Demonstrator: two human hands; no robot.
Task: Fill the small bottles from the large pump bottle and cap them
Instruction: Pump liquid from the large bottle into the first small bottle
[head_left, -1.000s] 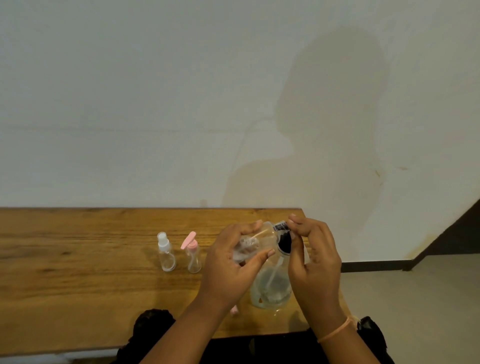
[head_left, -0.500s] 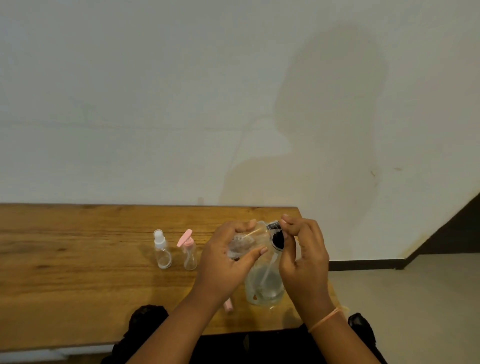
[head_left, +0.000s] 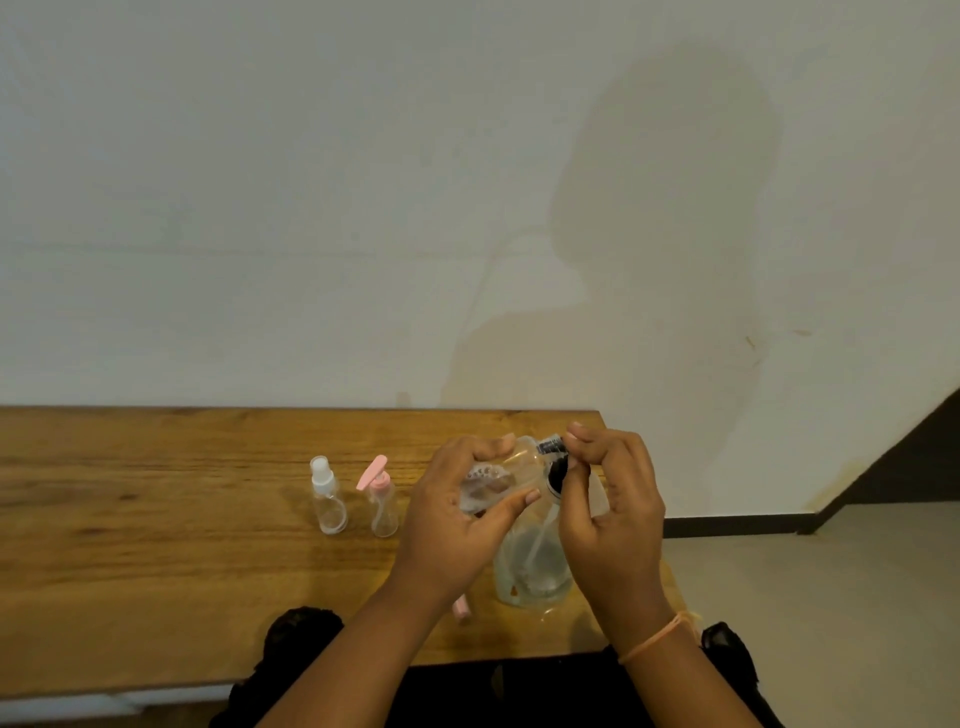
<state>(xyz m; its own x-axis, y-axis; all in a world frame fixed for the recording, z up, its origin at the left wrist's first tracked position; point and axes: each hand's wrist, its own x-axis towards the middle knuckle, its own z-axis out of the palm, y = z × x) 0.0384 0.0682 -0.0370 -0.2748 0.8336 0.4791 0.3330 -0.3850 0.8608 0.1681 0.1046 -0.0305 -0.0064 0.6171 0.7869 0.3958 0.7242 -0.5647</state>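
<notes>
- Two small clear bottles stood upright just beside each other, left of the hands: the white-capped spray bottle (head_left: 327, 499) and the pink-topped pump bottle (head_left: 383, 504).
- A small pink piece (head_left: 461, 609) lay on the bench near its front edge, partly hidden by the left forearm. Its kind could not be told.
- Both hands screened the neck of the large bottle.
- The bench (head_left: 156, 561) was brown grained wood, set against a white wall (head_left: 260, 208) bearing a shadow and a yellowish stain. Grey floor (head_left: 831, 597) and dark skirting lay to the right.
- Left hand (head_left: 452, 525): fingers curled round a small clear bottle (head_left: 496, 475), held tilted above the bench, beside the pump head.
- Right hand (head_left: 615, 519): fingers pinched the black pump head (head_left: 555, 467) of the large pump bottle (head_left: 535, 571), which stood near the bench's right front corner. It was clear-walled, with the dip tube visible inside.
</notes>
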